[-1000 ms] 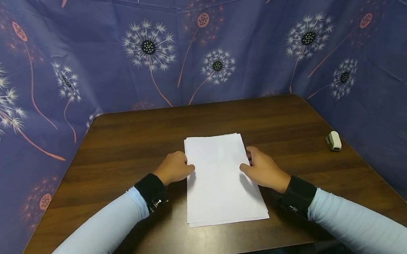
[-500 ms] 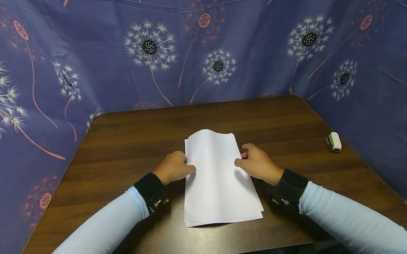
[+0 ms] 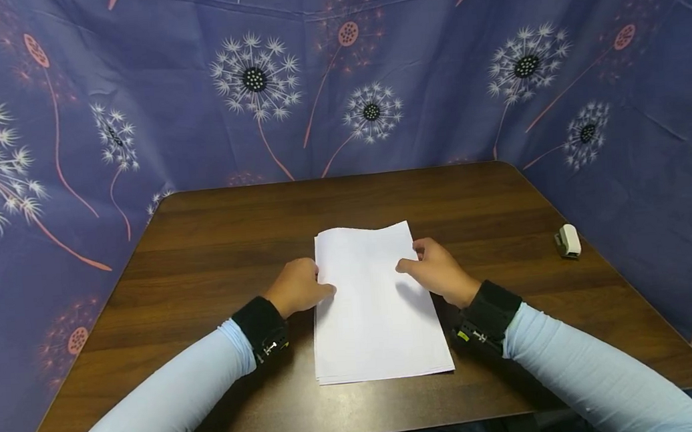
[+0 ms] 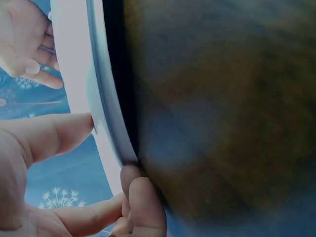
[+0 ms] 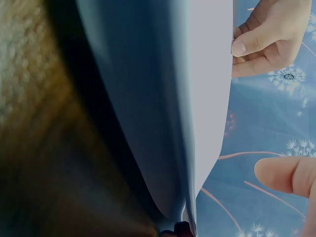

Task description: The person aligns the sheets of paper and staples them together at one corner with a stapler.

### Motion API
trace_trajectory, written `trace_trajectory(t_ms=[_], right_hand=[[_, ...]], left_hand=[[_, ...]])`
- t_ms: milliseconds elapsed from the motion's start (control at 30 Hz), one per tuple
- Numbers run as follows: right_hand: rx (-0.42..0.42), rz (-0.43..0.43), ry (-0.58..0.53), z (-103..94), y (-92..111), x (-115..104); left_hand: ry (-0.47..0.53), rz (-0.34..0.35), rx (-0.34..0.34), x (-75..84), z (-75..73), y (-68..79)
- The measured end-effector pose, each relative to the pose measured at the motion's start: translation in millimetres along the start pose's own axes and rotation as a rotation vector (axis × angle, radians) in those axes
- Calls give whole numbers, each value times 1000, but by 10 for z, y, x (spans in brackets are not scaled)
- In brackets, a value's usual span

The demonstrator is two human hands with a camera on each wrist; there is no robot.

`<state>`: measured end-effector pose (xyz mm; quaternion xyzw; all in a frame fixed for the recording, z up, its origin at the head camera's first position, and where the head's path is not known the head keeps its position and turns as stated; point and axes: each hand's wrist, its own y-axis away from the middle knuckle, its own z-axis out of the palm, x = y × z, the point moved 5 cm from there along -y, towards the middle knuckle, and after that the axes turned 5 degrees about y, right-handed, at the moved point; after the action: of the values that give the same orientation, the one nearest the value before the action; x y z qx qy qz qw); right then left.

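A stack of white paper sheets [image 3: 368,321] lies on the table in front of me, its top sheets bowed and the far right corner raised. My left hand [image 3: 297,288] grips the stack's left edge. In the left wrist view its thumb [image 4: 74,129] touches the top sheet while the fingertips [image 4: 143,207] sit at the edge. At the right edge is my right hand [image 3: 440,273]. Its thumb [image 5: 279,174] is held off the paper in the right wrist view, and dark fingertips [image 5: 180,230] touch the lifted edge from below. The rest of those fingers is hidden.
A small white and dark object [image 3: 568,240], perhaps a stapler or a hole punch, sits near the right edge of the brown wooden table [image 3: 232,224]. A blue cloth with dandelion prints [image 3: 419,57] hangs behind the table and along its sides.
Half a second ago the top sheets bulged up along the middle; now they are flatter, with the right edge farther right. My right hand has shifted slightly away from me. The left hand stays put.
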<state>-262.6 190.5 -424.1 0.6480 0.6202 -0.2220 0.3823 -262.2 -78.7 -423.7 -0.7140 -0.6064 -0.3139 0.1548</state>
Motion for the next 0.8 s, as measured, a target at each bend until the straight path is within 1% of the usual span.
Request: trace_trajectory(t_ms=[133, 300, 400, 533, 600, 667, 733, 800], right_hand=[[28, 8, -45, 0, -23, 33], [75, 19, -110, -4, -72, 58], [80, -5, -154, 8, -110, 70], [82, -27, -225, 33, -144, 69], [98, -31, -256, 27, -144, 55], [129, -52, -281, 2, -123, 15], [175, -95, -303, -42, -85, -53], [222, -158, -329, -89, -31, -143]], left_hand=[[-32, 15, 5, -2, 25, -2], [-65, 35, 30, -17, 9, -18], [-83, 55, 43, -21, 6, -25], [-87, 63, 51, -44, 0, -22], [-49, 47, 45, -75, -4, -29], [6, 25, 38, -106, -21, -43], [77, 7, 32, -127, -53, -61], [151, -5, 43, -138, -107, -76]])
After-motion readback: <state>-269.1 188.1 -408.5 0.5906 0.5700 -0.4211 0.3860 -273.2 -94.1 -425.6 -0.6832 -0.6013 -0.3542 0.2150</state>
